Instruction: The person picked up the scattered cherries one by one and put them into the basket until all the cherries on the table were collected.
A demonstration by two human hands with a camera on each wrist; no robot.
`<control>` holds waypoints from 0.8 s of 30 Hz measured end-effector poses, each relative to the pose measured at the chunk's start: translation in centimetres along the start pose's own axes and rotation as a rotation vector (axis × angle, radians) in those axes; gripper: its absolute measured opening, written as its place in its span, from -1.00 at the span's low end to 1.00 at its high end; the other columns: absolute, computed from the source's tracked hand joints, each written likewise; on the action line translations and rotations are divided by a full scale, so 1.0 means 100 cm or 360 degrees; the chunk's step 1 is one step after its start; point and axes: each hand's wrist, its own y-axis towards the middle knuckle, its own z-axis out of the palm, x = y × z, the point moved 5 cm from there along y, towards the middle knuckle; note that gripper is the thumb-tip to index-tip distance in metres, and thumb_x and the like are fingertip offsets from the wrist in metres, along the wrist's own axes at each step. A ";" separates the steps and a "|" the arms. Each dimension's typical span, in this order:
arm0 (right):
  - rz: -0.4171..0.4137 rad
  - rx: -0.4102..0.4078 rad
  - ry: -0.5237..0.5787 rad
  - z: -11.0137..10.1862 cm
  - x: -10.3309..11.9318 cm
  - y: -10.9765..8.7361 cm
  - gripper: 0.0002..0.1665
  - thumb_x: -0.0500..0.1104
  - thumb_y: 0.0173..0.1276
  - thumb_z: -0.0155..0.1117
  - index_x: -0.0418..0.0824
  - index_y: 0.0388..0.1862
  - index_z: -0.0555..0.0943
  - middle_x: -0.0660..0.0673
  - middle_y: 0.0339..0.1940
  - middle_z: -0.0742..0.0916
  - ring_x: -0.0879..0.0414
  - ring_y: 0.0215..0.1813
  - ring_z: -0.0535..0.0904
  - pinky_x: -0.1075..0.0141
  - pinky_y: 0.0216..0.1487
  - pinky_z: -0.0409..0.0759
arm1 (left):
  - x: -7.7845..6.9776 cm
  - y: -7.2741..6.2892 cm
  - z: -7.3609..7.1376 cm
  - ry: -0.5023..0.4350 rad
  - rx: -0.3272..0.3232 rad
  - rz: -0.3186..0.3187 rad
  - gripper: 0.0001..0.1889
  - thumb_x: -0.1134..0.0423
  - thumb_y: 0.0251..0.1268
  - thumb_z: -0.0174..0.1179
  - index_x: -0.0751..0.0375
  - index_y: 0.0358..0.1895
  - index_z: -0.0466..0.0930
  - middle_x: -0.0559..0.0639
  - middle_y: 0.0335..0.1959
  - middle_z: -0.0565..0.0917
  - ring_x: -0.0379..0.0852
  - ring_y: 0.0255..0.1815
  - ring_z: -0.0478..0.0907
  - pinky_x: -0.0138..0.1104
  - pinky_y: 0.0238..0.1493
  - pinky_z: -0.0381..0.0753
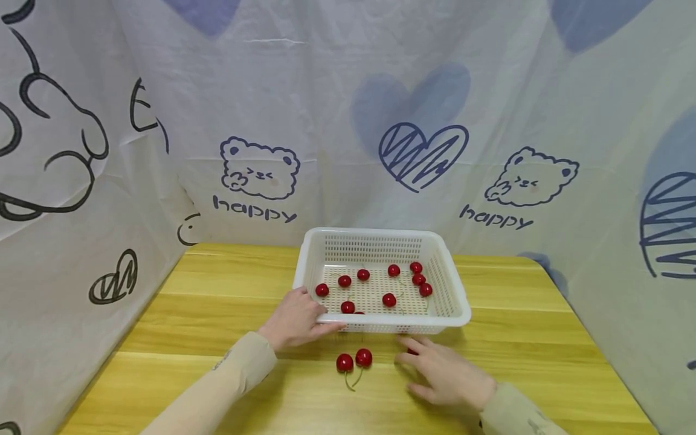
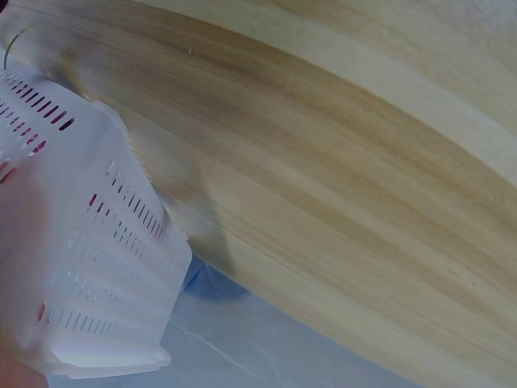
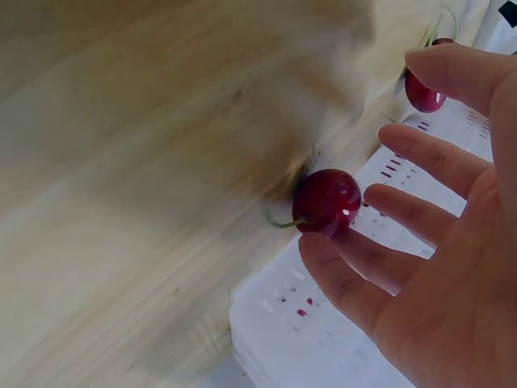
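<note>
A white plastic basket (image 1: 391, 322) stands on the table with several red cherries (image 1: 388, 300) spread over its floor. At its front left corner my left hand (image 1: 295, 320) grips the rim, thumb along the front edge. Two cherries (image 1: 364, 357) with green stems lie on the table in front of the basket, between my hands. My right hand (image 1: 441, 371) is at the basket's front right, fingers spread and loosely bent beside another cherry (image 3: 327, 200). In the right wrist view its fingertips are close to that cherry; whether they touch it I cannot tell.
The yellow wood-grain table (image 1: 522, 314) runs back to a white cloth (image 1: 337, 121) printed with hearts and bears. That cloth also hangs along the left and right sides. Behind the basket, its back rim is close to the table's far edge.
</note>
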 end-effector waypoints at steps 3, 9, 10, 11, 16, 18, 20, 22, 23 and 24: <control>0.0041 0.0073 0.0018 0.004 0.000 0.000 -0.44 0.08 0.35 0.33 -0.03 0.29 0.57 -0.20 0.47 0.51 -0.21 0.46 0.44 -0.16 0.31 0.52 | 0.000 0.000 0.000 0.0014 -0.0011 0.0002 -0.51 -0.33 0.29 0.19 0.01 -0.27 0.83 -0.03 -0.13 0.84 -0.09 -0.12 0.75 -0.21 -0.07 0.67; 0.0020 0.0116 0.0003 0.009 0.005 -0.003 -0.44 0.06 0.34 0.34 -0.03 0.30 0.56 -0.18 0.43 0.55 -0.18 0.40 0.51 -0.11 0.31 0.54 | 0.001 -0.001 0.000 0.0051 -0.0004 -0.0002 -0.48 -0.35 0.31 0.15 0.00 -0.36 0.81 -0.07 -0.24 0.84 -0.13 -0.22 0.74 -0.24 -0.14 0.66; 0.0004 0.0111 0.0000 0.009 0.006 -0.003 -0.45 0.04 0.34 0.34 -0.03 0.29 0.56 -0.18 0.41 0.56 -0.17 0.38 0.52 -0.09 0.30 0.56 | 0.001 -0.001 -0.001 0.0060 0.0002 -0.0005 -0.48 -0.36 0.30 0.15 -0.01 -0.40 0.80 -0.09 -0.27 0.84 -0.14 -0.26 0.73 -0.25 -0.16 0.66; -0.0015 0.0102 -0.0003 0.009 0.006 -0.003 -0.46 0.02 0.34 0.34 -0.03 0.28 0.57 -0.18 0.39 0.57 -0.16 0.37 0.53 -0.07 0.28 0.58 | 0.001 -0.001 -0.001 0.0068 0.0002 -0.0007 -0.48 -0.36 0.30 0.15 -0.01 -0.43 0.79 -0.10 -0.30 0.84 -0.16 -0.28 0.72 -0.25 -0.18 0.65; -0.0093 0.0048 0.0007 0.009 0.009 -0.003 -0.51 -0.15 0.25 0.37 -0.04 0.20 0.60 -0.11 0.24 0.61 -0.01 0.21 0.58 0.08 0.13 0.67 | 0.001 -0.001 -0.001 0.0090 -0.0006 -0.0003 -0.48 -0.36 0.29 0.16 -0.02 -0.51 0.76 -0.14 -0.39 0.83 -0.21 -0.35 0.68 -0.29 -0.21 0.63; -0.0102 0.0036 0.0023 0.009 0.009 -0.004 -0.53 -0.21 0.21 0.38 -0.03 0.13 0.61 -0.04 0.12 0.61 0.10 0.10 0.56 0.18 0.04 0.68 | 0.000 -0.001 -0.001 0.0101 -0.0001 -0.0006 -0.48 -0.36 0.29 0.16 -0.03 -0.52 0.76 -0.15 -0.41 0.82 -0.22 -0.36 0.68 -0.29 -0.21 0.62; -0.0101 0.0028 0.0044 0.008 0.008 -0.004 -0.57 -0.25 0.18 0.38 -0.02 0.05 0.60 0.04 -0.01 0.57 0.20 -0.03 0.50 0.29 -0.09 0.64 | 0.000 -0.001 -0.001 0.0097 0.0000 -0.0006 -0.48 -0.36 0.30 0.15 -0.03 -0.50 0.77 -0.15 -0.39 0.83 -0.21 -0.34 0.69 -0.28 -0.20 0.63; -0.0102 0.0024 0.0059 0.008 0.008 -0.005 -0.60 -0.28 0.17 0.38 -0.02 -0.01 0.58 0.09 -0.13 0.51 0.26 -0.13 0.43 0.37 -0.18 0.58 | 0.000 -0.001 0.000 0.0088 -0.0001 -0.0003 -0.47 -0.36 0.31 0.14 -0.02 -0.46 0.79 -0.12 -0.33 0.84 -0.19 -0.29 0.71 -0.27 -0.17 0.64; -0.0104 0.0022 0.0065 0.008 0.008 -0.005 -0.61 -0.29 0.16 0.38 -0.02 -0.04 0.57 0.10 -0.17 0.47 0.28 -0.18 0.40 0.39 -0.22 0.54 | 0.001 -0.001 0.000 0.0082 -0.0002 -0.0001 -0.46 -0.37 0.32 0.12 -0.01 -0.44 0.79 -0.11 -0.32 0.84 -0.18 -0.29 0.71 -0.26 -0.18 0.65; -0.0108 0.0020 0.0065 0.008 0.009 -0.005 -0.62 -0.30 0.15 0.38 -0.02 -0.06 0.56 0.11 -0.21 0.45 0.29 -0.21 0.37 0.41 -0.24 0.52 | 0.001 -0.001 0.001 0.0073 -0.0005 0.0005 -0.45 -0.37 0.33 0.11 -0.01 -0.42 0.80 -0.10 -0.30 0.84 -0.17 -0.27 0.72 -0.26 -0.17 0.65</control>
